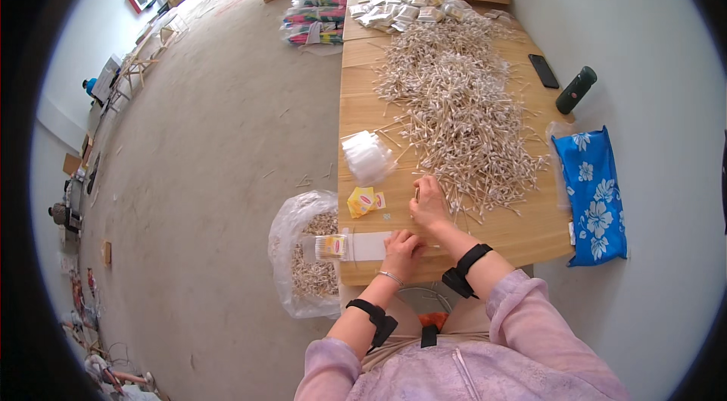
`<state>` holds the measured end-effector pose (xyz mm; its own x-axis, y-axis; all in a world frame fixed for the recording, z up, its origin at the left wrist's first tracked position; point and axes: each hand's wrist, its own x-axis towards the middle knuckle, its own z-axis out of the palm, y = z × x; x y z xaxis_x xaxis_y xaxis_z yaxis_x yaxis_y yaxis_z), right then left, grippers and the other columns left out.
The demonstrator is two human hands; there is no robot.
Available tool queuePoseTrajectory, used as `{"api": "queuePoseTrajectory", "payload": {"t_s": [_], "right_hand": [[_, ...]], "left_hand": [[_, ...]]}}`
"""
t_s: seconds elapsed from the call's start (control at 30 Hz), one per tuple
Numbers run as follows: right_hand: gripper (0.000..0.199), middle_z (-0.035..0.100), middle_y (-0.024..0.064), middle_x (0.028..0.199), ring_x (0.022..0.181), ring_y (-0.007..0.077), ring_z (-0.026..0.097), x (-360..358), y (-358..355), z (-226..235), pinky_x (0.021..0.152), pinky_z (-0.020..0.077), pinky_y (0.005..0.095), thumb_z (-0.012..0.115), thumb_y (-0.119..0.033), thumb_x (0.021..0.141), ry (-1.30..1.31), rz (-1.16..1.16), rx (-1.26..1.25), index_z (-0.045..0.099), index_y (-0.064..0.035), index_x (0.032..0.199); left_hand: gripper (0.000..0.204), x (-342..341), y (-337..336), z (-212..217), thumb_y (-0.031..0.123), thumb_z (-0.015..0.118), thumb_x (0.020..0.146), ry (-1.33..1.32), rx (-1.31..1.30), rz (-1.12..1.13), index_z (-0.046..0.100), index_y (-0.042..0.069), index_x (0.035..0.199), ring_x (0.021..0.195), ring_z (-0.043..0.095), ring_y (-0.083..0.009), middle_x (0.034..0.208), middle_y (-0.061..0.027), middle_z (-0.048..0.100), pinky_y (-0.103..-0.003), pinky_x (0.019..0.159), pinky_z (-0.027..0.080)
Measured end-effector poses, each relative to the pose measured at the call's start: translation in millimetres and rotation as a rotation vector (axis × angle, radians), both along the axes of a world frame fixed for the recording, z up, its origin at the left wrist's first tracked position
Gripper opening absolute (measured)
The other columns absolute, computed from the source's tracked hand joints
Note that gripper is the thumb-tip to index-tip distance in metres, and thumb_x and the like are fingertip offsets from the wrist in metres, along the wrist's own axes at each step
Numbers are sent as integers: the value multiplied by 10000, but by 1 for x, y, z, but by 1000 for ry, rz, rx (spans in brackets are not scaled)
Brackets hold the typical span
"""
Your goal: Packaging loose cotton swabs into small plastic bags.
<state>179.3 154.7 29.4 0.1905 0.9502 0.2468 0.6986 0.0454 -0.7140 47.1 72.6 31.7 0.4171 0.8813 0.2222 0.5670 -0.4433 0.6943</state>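
A large heap of cotton swabs (469,106) covers the middle of the wooden table. My right hand (430,204) is closed in a pinch at the heap's near left edge; what its fingers hold is too small to make out. Close to the table's front edge, my left hand (404,252) has its fingers bent together beside the right end of a flat white strip (369,246); its grip is partly hidden. At the strip's left end, a clear packet of swabs with a yellow label (331,247) sticks out past the table edge.
Yellow cards (363,202) and a stack of clear plastic bags (368,157) lie left of the heap. Below the left edge stands a plastic sack of swabs (314,280). Filled packets (409,3), a phone (543,71), a dark bottle (576,90) and a blue floral pouch (594,196) surround the heap.
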Motion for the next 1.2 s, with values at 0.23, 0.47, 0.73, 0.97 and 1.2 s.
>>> {"api": "queuePoseTrajectory", "payload": {"t_s": [0.23, 0.47, 0.73, 0.97, 1.2], "right_hand": [[172, 594, 146, 878, 862, 342, 577, 25, -27, -2, 772, 471, 405, 579, 33, 732, 57, 106, 33, 598, -38, 888], [151, 643, 112, 871, 843, 322, 586, 18, -72, 17, 784, 463, 404, 604, -58, 767, 81, 305, -153, 642, -68, 913], [284, 538, 66, 1043, 1021, 268, 474, 50, -64, 29, 898, 391, 405, 722, -166, 720, -308, -183, -1, 639, -122, 988], [210, 537, 15, 1004, 1026, 243, 462, 43, -67, 17, 889, 389, 396, 714, -161, 726, -354, -71, -2, 669, -171, 931], [188, 573, 9, 1038, 1024, 237, 476, 42, -92, 19, 891, 376, 396, 685, -149, 733, -261, 121, 24, 690, -156, 921]], "left_hand": [[72, 3, -1, 2, 149, 714, 728, -37, 23, -1, 671, 180, 776, 886, 556, -219, 809, 13, 579, -363, 769, 371], [401, 6, -4, 3, 99, 782, 646, -80, 25, 149, 612, 115, 1008, 1115, 452, -310, 1139, -99, 516, -430, 961, 352], [498, 0, 1, 1, 104, 786, 638, -1, 107, 42, 610, 113, 1104, 1202, 435, -296, 1232, -77, 522, -421, 994, 337], [416, 0, 1, -1, 127, 777, 656, -2, 56, 11, 636, 109, 1047, 1139, 483, -281, 1095, -59, 576, -411, 954, 357], [651, 2, -3, 5, 116, 797, 633, 1, 43, 101, 528, 108, 1225, 1247, 377, -345, 1291, -128, 448, -443, 1028, 309]]}}
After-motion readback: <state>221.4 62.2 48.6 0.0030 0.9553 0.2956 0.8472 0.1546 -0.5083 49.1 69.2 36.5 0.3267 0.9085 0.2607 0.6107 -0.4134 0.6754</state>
